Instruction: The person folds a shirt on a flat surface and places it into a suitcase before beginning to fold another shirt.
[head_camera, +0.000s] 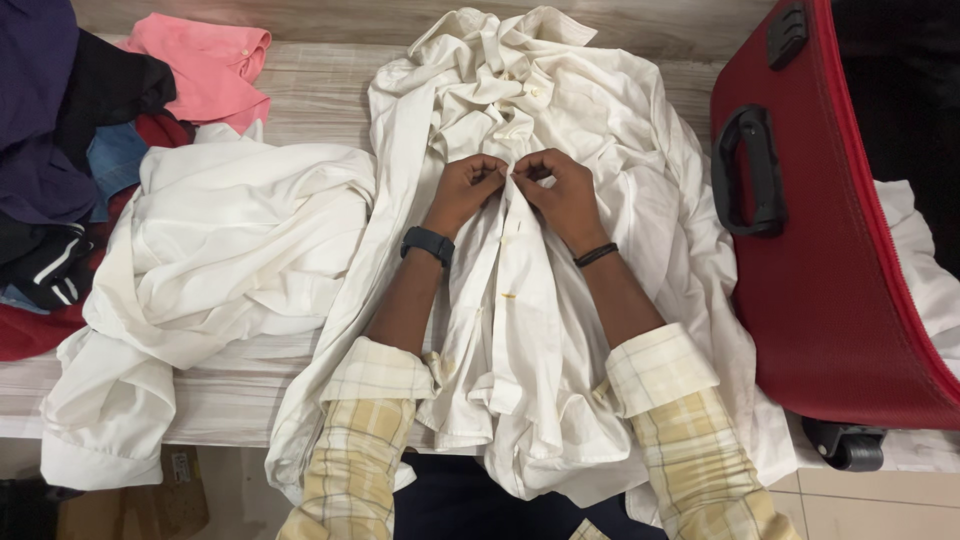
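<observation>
A white button-up shirt (560, 120) lies spread front-up on a pale wood-grain surface (310, 95), its hem hanging over the near edge. My left hand (465, 188) and my right hand (558, 190) meet at the shirt's button strip in the middle, each pinching the fabric there. The fingertips touch one another over the placket. A dark watch sits on my left wrist and a thin dark band on my right. My sleeves are pale yellow plaid, rolled to the forearm.
A second crumpled white shirt (220, 250) lies to the left. Beyond it sits a heap of dark, blue, red and pink clothes (90, 110). A red suitcase (830, 250) with a black handle stands at the right.
</observation>
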